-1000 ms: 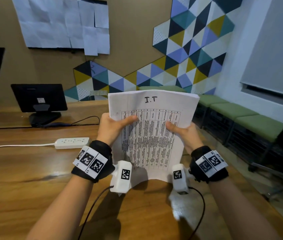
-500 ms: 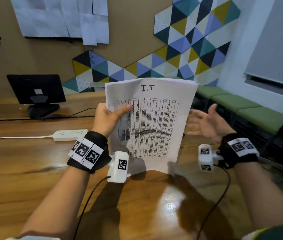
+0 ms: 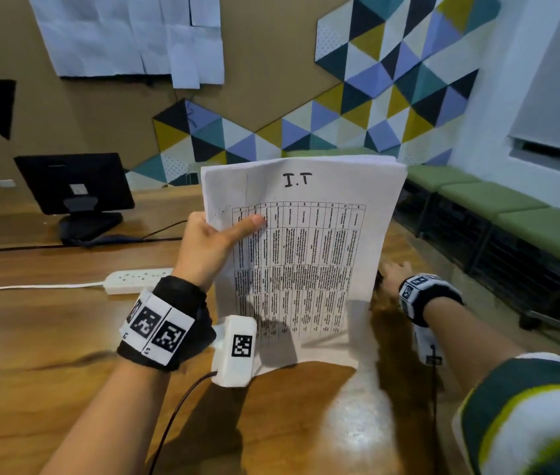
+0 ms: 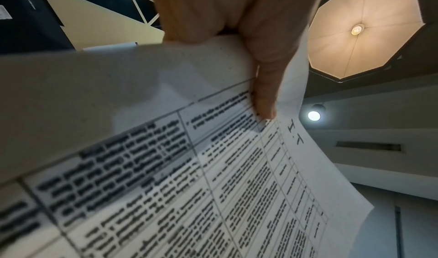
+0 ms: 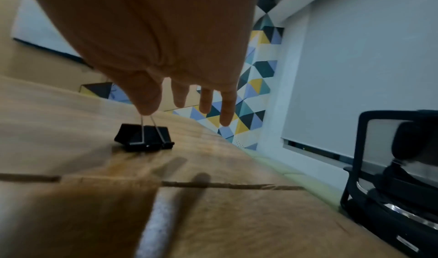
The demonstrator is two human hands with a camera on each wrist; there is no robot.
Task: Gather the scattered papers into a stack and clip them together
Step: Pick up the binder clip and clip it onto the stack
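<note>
A stack of white printed papers (image 3: 306, 262), headed "I.T", stands upright with its lower edge on the wooden table (image 3: 48, 337). My left hand (image 3: 223, 234) grips its left edge, thumb (image 4: 265, 93) pressed across the front sheet (image 4: 213, 168). My right hand (image 3: 393, 272) reaches down to the table just right of the stack. A black binder clip (image 5: 144, 137) lies on the wood under that hand (image 5: 180, 97). Its wire handles stand up and meet my thumb tip, while the other fingers (image 5: 206, 100) stay straight. The stack hides most of the clip in the head view.
A white power strip (image 3: 138, 279) with its cord lies left of the stack, and a black monitor (image 3: 72, 186) stands behind it. Green benches (image 3: 511, 217) line the right wall. A black office chair (image 5: 391, 168) stands beyond the table's right edge.
My right hand let go of the stack's right edge, swung out to the right, then dropped to the binder clip on the table. The left hand alone now holds the papers upright.
</note>
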